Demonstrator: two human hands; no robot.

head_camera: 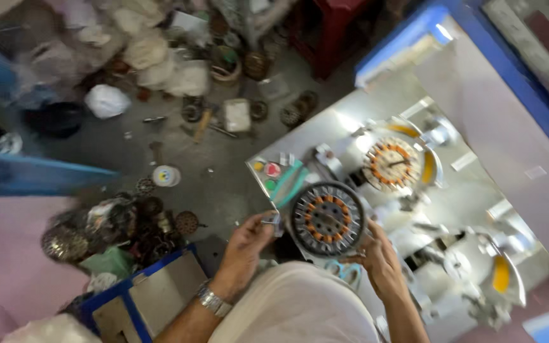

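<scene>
a person's two hands hold a round motor stator (327, 218) with orange-tipped copper windings above the lap, at the near edge of a grey machine table (344, 121). the left hand (244, 248), wristwatch (213, 301) on, pinches its rim; the right hand (379, 259) cups its lower side. a second stator (391, 164) sits mounted on the winding machine beyond.

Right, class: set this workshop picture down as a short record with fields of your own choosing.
Left hand: grips a small metal part by the disc's edge; metal watch on the wrist
Right hand: supports the round wound stator disc from below
Machine: silver, carries a second wound disc
Control buttons: yellow, red, green
Floor: scattered coils, bags, tools
</scene>
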